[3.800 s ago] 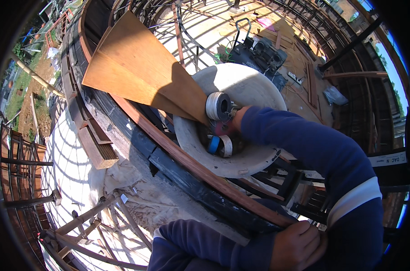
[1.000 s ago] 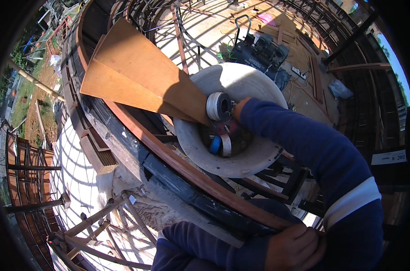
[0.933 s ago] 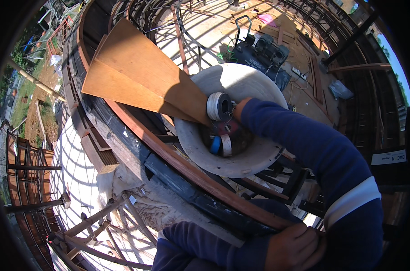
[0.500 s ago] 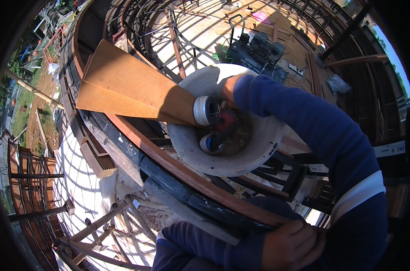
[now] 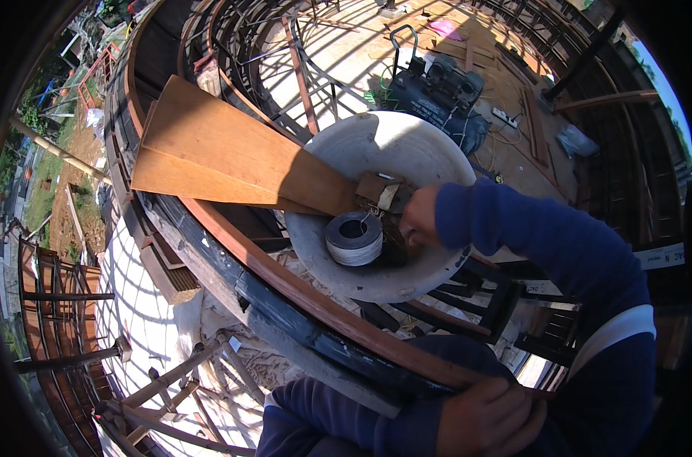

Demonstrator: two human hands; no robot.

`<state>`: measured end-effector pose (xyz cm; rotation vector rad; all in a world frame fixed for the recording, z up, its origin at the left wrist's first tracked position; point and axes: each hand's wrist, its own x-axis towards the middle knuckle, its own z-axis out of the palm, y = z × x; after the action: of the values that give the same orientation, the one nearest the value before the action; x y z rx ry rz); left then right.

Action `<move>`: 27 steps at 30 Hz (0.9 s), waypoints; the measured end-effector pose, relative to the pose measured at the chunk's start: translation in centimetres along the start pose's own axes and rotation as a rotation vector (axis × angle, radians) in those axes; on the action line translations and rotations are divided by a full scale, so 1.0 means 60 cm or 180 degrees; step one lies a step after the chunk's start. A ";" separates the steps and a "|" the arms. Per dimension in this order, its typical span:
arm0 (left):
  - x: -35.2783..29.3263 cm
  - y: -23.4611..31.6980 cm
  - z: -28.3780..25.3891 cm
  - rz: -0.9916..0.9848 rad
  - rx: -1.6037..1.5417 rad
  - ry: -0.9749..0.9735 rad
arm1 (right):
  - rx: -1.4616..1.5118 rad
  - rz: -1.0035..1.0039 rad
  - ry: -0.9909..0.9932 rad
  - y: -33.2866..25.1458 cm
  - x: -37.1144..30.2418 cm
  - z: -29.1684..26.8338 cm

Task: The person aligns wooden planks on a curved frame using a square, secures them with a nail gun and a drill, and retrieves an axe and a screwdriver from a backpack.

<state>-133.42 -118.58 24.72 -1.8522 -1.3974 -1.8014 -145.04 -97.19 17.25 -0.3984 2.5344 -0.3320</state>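
My right hand (image 5: pixel 421 217) reaches down into a wide pale basin (image 5: pixel 319 255), its fingers curled and partly hidden in shadow. What they hold, if anything, is not visible. Close to them inside the basin lie a spool of white wire (image 5: pixel 354 240), its dark core facing up, and a brown block-like piece (image 5: pixel 376 189) with a pale strip on it. My left hand (image 5: pixel 492 417) is closed at the lower end of a curved reddish wooden rail (image 5: pixel 315 305); what is under its fingers is hidden.
Long orange-brown boards (image 5: pixel 216 152) lean from the left, their narrow ends over the basin. Beyond it stands a dark air compressor (image 5: pixel 434 95) near a power strip (image 5: pixel 504 116) and a plastic bag (image 5: pixel 577 141). Bamboo poles (image 5: pixel 171 373) and a bright sheet lie below left.
My right hand has come back toward me inside the basin. The wire spool that stood by the board ends now lies lower, and the brown piece has come into view.
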 end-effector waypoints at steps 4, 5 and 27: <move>0.001 0.003 -0.001 -0.0033 0.0011 -0.0041 | -0.0502 0.0765 0.0304 0.014 -0.003 -0.028; 0.002 0.005 -0.004 -0.0071 -0.0014 -0.0068 | -0.0574 0.0918 0.0638 0.027 0.002 -0.031; 0.002 0.003 -0.005 -0.0123 -0.0065 0.0086 | -0.0788 0.0664 0.0279 0.055 0.030 -0.042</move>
<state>-133.48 -118.83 24.99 -1.8159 -1.4200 -1.8588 -148.59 -94.37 17.41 -0.2112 2.6824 0.0452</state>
